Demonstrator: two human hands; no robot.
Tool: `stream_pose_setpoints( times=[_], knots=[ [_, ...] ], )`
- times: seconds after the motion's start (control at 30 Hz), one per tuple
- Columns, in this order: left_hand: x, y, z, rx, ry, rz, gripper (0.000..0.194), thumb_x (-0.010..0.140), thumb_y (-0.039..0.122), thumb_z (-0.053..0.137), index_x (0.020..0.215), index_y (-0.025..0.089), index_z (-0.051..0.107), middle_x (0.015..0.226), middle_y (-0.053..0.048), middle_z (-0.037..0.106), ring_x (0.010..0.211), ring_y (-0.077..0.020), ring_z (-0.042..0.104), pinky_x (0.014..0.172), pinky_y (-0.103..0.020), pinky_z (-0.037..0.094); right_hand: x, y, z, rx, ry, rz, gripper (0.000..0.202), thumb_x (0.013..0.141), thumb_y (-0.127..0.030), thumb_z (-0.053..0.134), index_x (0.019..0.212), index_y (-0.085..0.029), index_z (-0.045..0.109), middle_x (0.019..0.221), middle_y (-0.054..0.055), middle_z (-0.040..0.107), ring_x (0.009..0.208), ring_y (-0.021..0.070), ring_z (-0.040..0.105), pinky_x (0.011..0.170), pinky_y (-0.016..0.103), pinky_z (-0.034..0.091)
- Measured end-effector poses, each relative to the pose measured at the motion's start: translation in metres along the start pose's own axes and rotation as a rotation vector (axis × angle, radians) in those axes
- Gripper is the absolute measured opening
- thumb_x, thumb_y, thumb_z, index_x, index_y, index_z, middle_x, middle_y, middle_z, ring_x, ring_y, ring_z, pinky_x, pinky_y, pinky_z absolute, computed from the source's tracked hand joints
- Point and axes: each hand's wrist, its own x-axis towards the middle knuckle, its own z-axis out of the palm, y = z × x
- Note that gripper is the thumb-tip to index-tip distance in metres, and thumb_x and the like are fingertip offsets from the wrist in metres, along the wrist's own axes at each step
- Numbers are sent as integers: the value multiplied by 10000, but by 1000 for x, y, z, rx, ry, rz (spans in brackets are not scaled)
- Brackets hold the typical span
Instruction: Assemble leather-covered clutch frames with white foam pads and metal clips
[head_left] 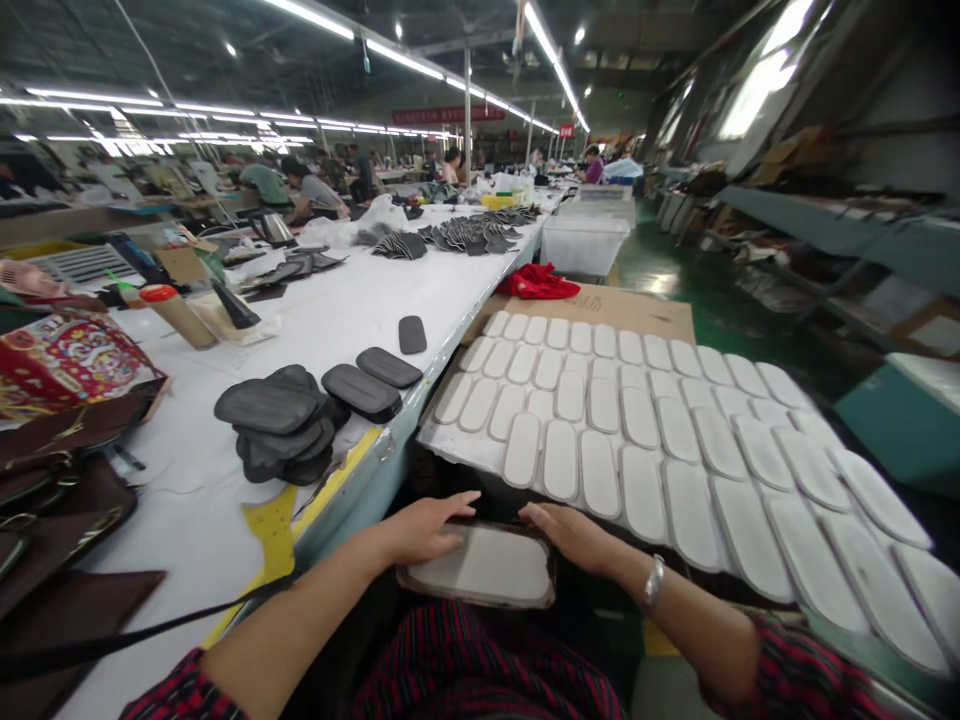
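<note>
A white oblong panel (pixel 484 565) with rounded corners and a dark rim lies in front of my body, just above my lap. My left hand (pixel 427 530) rests on its far left part, thumb on the white face and fingers stretched past the far edge. At the far right corner is my right hand (pixel 574 537), fingers reaching left along the edge; their undersides are hidden. Both hands look open. To the right, similar white panels (pixel 600 475) lie in overlapping rows on a low board. Dark grey oblong pieces (pixel 266 405) are piled on the white table to the left.
The white table (pixel 187 540) has a yellow-taped edge by my left arm. Brown leather bags (pixel 67 500), a glue bottle with an orange cap (pixel 178 315) and a red cloth (pixel 541 282) lie around. Plastic bins (pixel 585 245) stand farther back. Other people work in the distance.
</note>
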Motion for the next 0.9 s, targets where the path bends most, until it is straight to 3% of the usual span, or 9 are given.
stream_pose_setpoints(
  times=[0.13,0.23,0.37,0.63,0.9],
  knots=[
    [-12,-21,-16,-68,-13,-45,453,744,211,546,1198,214,536,1192,-37,592,1086,-187,546,947,-284,390,40,4,0,103,-264,63,632,866,-610,231,1109,-176,620,1117,74,628,1023,232,561,906,356,414],
    [-17,-29,-14,-123,4,13,404,759,214,549,1163,228,570,1170,-20,609,1073,-167,555,943,-260,393,61,4,7,89,-408,79,658,820,-668,282,1169,-198,582,1173,68,599,1072,235,539,928,359,404],
    [-20,-38,-7,-176,23,84,373,803,260,539,1174,233,561,1192,-15,594,1097,-147,541,962,-246,381,78,-3,13,56,-506,0,652,821,-654,311,1240,-198,515,1278,61,516,1179,223,454,1027,345,298],
    [-30,-44,-4,-138,105,101,327,808,323,553,1117,228,604,1129,-20,634,1060,-147,566,935,-229,398,91,-22,27,59,-509,-186,486,893,-538,271,1292,-311,432,1305,-6,490,1181,184,456,1039,360,289],
    [-38,-38,-10,-101,92,80,239,834,269,514,1023,218,651,1059,-12,661,975,-134,598,877,-206,420,112,-35,49,84,-495,-257,484,894,-505,320,1296,-262,434,1310,9,484,1206,175,426,1047,340,277]
  ],
)
